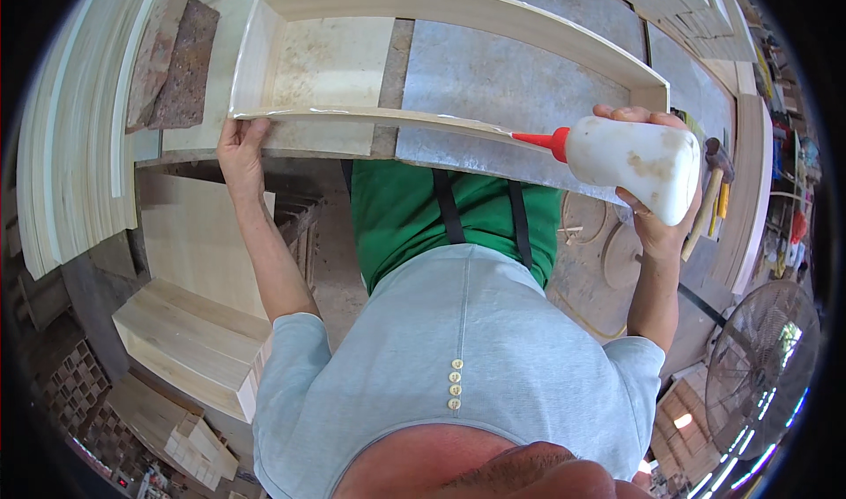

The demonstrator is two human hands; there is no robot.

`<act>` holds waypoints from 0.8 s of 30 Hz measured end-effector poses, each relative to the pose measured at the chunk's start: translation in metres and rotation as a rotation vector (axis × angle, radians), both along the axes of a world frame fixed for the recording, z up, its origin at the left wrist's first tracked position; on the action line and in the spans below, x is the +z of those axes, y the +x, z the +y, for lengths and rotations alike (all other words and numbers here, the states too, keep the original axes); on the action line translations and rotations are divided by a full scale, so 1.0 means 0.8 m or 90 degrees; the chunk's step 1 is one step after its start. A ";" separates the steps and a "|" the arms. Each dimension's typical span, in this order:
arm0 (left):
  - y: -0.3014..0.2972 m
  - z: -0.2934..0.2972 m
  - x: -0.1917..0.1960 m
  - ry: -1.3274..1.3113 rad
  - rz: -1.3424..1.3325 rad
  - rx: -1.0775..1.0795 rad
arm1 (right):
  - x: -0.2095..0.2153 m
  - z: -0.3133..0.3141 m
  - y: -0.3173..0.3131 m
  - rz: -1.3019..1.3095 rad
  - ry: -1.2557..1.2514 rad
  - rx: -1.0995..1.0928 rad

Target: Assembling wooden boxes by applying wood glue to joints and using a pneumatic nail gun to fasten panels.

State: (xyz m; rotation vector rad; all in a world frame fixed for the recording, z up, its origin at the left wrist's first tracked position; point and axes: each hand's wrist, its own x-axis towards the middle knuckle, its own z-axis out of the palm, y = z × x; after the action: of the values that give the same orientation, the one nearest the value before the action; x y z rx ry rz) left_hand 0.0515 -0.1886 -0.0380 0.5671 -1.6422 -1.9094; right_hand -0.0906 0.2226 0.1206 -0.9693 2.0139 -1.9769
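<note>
A long, narrow frame of pale wood (344,116) stands on edge on the workbench, with a line of white glue along its near rim and more on the left and far rims. My left hand (242,151) pinches its near left corner between thumb and fingers. In my right hand (656,221) is a white plastic glue bottle (634,160), tilted on its side with its red nozzle pointing left. The nozzle tip meets the near rim, right of the middle, where the glue line ends. The bottle hides part of the frame's right end.
The workbench (493,85) has a grey metal surface. Stacked boards (79,120) and a rough brick (185,63) lie left. A hammer (718,164) and more boards (749,182) lie right. Wooden boxes (189,340) stand lower left; a fan (762,367) stands lower right.
</note>
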 end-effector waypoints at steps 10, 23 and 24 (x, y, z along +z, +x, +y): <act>0.001 -0.005 -0.006 0.005 0.000 -0.013 | 0.006 0.074 0.015 -0.018 -0.013 -0.099; 0.004 -0.017 -0.014 -0.017 -0.017 0.002 | 0.003 0.163 0.031 -0.021 0.053 -0.306; 0.005 -0.018 -0.015 -0.012 -0.013 0.004 | 0.002 0.168 0.032 -0.034 0.045 -0.336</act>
State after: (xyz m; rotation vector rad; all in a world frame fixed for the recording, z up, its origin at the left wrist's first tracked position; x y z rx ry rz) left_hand 0.0553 -0.2028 -0.0497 0.5845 -1.6674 -1.8878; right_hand -0.0649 0.3573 0.1226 -0.3837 2.4772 -2.1102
